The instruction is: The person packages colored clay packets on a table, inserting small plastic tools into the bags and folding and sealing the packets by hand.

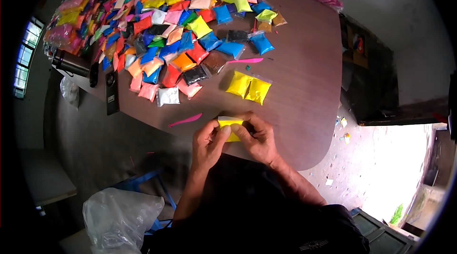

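Note:
Both hands pinch a small clear bag of yellow modelling clay (pixel 233 136) over the table's near edge. My left hand (pixel 209 142) grips its left side, the thumb pressed on the front. On the right side, my right hand (pixel 257 139) holds it with the thumb across the yellow face. The bag's clear top strip shows above the thumbs. Two more yellow bags (pixel 257 90) lie side by side just beyond my hands. A pink plastic knife (pixel 186 120) rests to the left of my left hand.
A large heap of coloured bags (pixel 166 30) covers the table's far left. Another pink knife (pixel 245 60) lies near the heap. A dark thermos (pixel 70 62) sits at the left edge. Below it, a big clear plastic bag (pixel 121 216) hangs by a blue stool (pixel 151 178).

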`<action>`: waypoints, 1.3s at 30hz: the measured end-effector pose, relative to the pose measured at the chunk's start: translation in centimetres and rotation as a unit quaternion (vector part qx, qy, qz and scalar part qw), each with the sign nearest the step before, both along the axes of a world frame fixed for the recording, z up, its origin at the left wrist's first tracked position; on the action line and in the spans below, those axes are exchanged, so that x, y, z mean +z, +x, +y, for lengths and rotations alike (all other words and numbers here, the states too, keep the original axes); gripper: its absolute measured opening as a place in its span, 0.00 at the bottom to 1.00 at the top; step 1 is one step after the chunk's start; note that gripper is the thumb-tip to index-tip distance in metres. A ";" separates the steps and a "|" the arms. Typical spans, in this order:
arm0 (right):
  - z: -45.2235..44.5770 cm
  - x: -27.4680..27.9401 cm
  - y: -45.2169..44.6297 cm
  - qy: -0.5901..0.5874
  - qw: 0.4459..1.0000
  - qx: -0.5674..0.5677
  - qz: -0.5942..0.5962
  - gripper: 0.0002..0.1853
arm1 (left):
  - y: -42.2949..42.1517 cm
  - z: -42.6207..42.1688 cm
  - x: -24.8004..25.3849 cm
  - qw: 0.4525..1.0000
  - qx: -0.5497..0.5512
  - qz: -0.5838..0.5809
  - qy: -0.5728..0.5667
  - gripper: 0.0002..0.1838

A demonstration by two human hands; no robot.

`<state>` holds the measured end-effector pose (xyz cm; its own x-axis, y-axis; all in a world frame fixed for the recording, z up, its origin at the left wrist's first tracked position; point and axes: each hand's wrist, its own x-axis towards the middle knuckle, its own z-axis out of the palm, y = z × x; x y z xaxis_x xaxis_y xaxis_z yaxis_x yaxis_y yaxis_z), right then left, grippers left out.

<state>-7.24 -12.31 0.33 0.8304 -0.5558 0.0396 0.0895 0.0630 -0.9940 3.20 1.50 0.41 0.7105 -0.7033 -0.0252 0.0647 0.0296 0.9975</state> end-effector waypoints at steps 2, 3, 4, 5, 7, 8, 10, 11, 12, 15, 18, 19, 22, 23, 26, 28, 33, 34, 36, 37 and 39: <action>0.0 0.2 0.0 -0.013 1.000 0.006 0.019 0.11 | -0.1 0.0 -0.1 1.000 0.011 -0.004 -0.019 0.10; 0.1 0.2 0.0 -0.012 1.000 0.006 0.019 0.11 | 0.0 0.2 -0.1 1.000 0.011 -0.004 -0.019 0.10; 0.1 0.2 -0.1 -0.002 1.000 0.009 0.023 0.11 | 0.2 0.3 -0.2 1.000 0.007 -0.008 -0.019 0.10; 0.1 0.2 -0.1 0.008 1.000 0.012 0.026 0.11 | 0.2 0.4 -0.3 1.000 0.002 -0.012 -0.020 0.10; 0.1 0.1 0.0 0.008 1.000 0.010 0.024 0.11 | 0.1 -0.1 0.8 1.000 0.005 0.001 -0.025 0.10; 0.1 0.1 0.0 0.009 1.000 0.007 0.023 0.11 | 0.0 -0.2 1.2 0.999 0.008 0.015 -0.030 0.10; 0.1 0.0 0.0 -0.010 1.000 0.007 0.020 0.11 | 0.2 0.2 0.9 1.000 0.010 0.017 -0.018 0.10; 0.0 -0.1 0.0 -0.030 0.999 0.006 0.017 0.10 | 0.3 0.3 0.8 1.000 0.012 0.020 -0.006 0.10; 0.0 0.1 0.0 -0.030 0.999 0.006 0.017 0.10 | 0.2 0.2 0.7 1.000 0.012 0.020 -0.006 0.10; 0.0 0.6 0.0 -0.060 0.998 0.008 0.025 0.09 | 0.1 0.2 0.4 0.999 0.020 0.018 -0.018 0.09; 0.0 0.3 0.1 -0.066 0.998 0.009 0.017 0.09 | 0.1 0.4 -0.2 0.999 0.026 0.003 -0.022 0.10; 0.1 0.0 0.1 -0.070 0.998 0.001 0.004 0.08 | 0.1 0.4 -0.2 1.000 0.025 0.007 -0.009 0.10; 0.3 -0.5 0.0 -0.050 0.999 -0.021 -0.004 0.07 | -0.3 0.0 0.2 1.000 0.024 -0.005 -0.006 0.11; 0.4 -0.5 -0.1 -0.023 0.999 -0.035 0.003 0.06 | -0.5 -0.3 0.4 0.999 0.023 -0.019 -0.016 0.11; 0.5 -0.2 0.0 -0.036 0.998 -0.047 -0.003 0.06 | -0.6 -0.2 -0.3 0.997 0.033 -0.069 0.017 0.11; 0.7 -0.2 0.1 -0.054 0.997 -0.056 -0.005 0.06 | -0.5 0.1 -0.4 0.996 0.031 -0.083 0.030 0.11; 0.6 -0.2 0.2 -0.080 0.994 -0.067 -0.013 0.06 | -0.8 0.4 1.1 0.984 0.048 -0.160 0.062 0.10; 0.6 -0.1 0.1 -0.104 0.993 -0.062 0.004 0.06 | -0.7 0.7 1.3 0.984 0.048 -0.161 0.065 0.10; 0.7 0.4 -0.4 -0.123 0.990 -0.059 0.024 0.07 | -0.4 1.8 1.7 0.955 0.124 -0.255 0.085 0.11; 0.6 0.9 -0.6 -0.155 0.985 -0.057 0.045 0.08 | 0.3 2.7 2.0 0.948 0.133 -0.261 0.121 0.13; 0.3 1.6 -1.0 -0.182 0.979 -0.061 0.068 0.08 | 2.4 4.2 2.3 0.906 0.156 -0.345 0.189 0.14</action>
